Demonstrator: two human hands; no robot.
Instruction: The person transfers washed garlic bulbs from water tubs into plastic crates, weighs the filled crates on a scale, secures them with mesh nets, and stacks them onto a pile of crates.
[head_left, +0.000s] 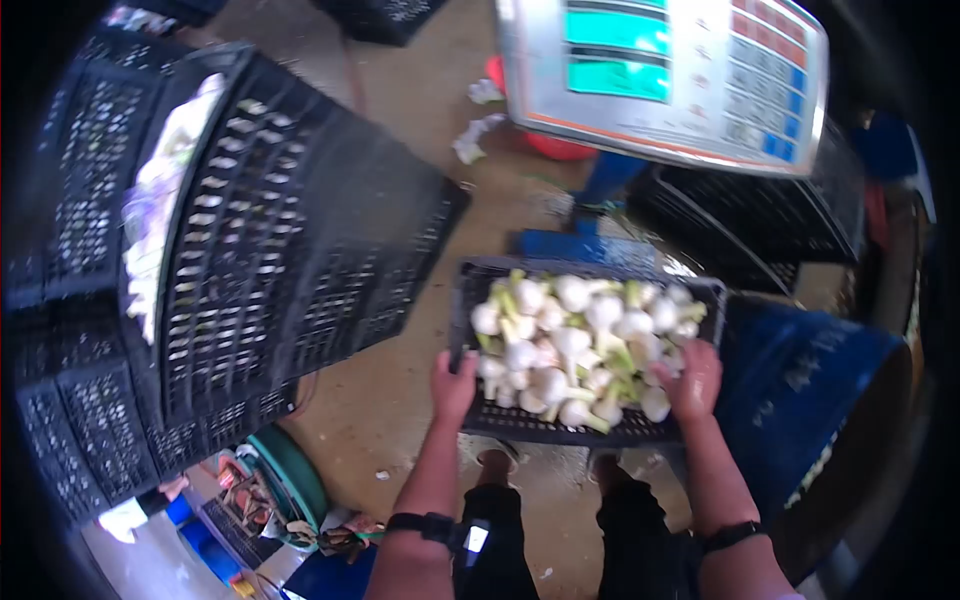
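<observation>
Left hand (455, 385) grips the left side of a black perforated plastic crate (550, 431); right hand (692, 382) grips its right side, thumb over the rim beside the contents. Contents: white garlic bulbs (570, 345) with short green stems, heaped. Beyond the crate stands a digital weighing scale (640, 115) with a lit green display; reading illegible. Blue barrel (800, 390) at right. Larger black crates (300, 220) stacked at left.
</observation>
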